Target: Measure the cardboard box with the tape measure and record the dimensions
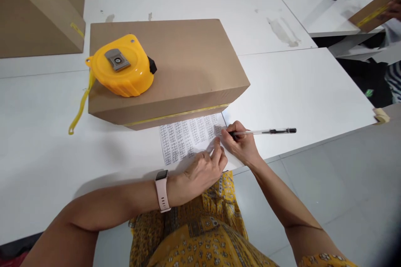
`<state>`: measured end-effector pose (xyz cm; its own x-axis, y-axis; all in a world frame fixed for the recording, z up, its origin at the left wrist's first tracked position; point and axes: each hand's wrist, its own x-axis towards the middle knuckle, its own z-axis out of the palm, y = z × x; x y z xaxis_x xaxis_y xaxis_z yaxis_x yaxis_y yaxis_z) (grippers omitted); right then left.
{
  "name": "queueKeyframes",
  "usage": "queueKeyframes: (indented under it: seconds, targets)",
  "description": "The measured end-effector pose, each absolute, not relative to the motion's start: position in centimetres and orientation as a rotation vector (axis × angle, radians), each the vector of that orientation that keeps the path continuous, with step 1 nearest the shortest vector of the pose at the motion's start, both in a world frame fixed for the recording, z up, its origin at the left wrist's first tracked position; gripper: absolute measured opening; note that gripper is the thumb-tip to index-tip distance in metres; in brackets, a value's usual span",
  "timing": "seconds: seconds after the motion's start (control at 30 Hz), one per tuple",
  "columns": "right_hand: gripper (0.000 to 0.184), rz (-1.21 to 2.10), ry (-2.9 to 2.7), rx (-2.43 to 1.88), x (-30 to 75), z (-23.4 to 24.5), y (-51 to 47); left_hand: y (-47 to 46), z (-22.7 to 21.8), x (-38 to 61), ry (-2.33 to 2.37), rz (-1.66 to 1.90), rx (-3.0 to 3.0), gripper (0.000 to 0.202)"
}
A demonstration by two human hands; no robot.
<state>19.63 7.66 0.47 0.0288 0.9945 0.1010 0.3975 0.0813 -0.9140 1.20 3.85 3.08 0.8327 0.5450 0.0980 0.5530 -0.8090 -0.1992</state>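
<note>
A sheet of paper (184, 137) covered in rows of handwriting lies on the white table (297, 91), partly tucked under a brown cardboard box (188, 62). My right hand (241, 144) is closed round a clear pen with a black cap (266, 132), its tip on the paper's right side. My left hand (203, 171), with a pale watch on the wrist, rests on the paper's near edge, fingers curled and pressing the sheet down. A yellow tape measure (120, 66) sits on top of the box, its yellow strap hanging off the left edge.
A second, larger cardboard box (37, 12) stands at the back left. At the far right, another person's hand holds a box (372, 8) over a neighbouring table. A roll of masking tape (381, 115) sits at the table's right corner. Grey floor lies to the right.
</note>
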Motion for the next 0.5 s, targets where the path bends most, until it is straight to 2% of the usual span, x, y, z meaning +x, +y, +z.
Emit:
queueKeyframes:
  seconds: [0.27, 0.5]
  targets:
    - [0.022, 0.945, -1.419, -1.456, 19.7, 0.7, 7.5, 4.2, 4.6, 1.0, -0.811, -0.006, -2.802, 0.037]
    - [0.034, 0.894, -1.384, -1.458, 19.6, 0.4, 7.6, 4.1, 4.0, 1.2, -0.824, -0.027, -2.793, 0.036]
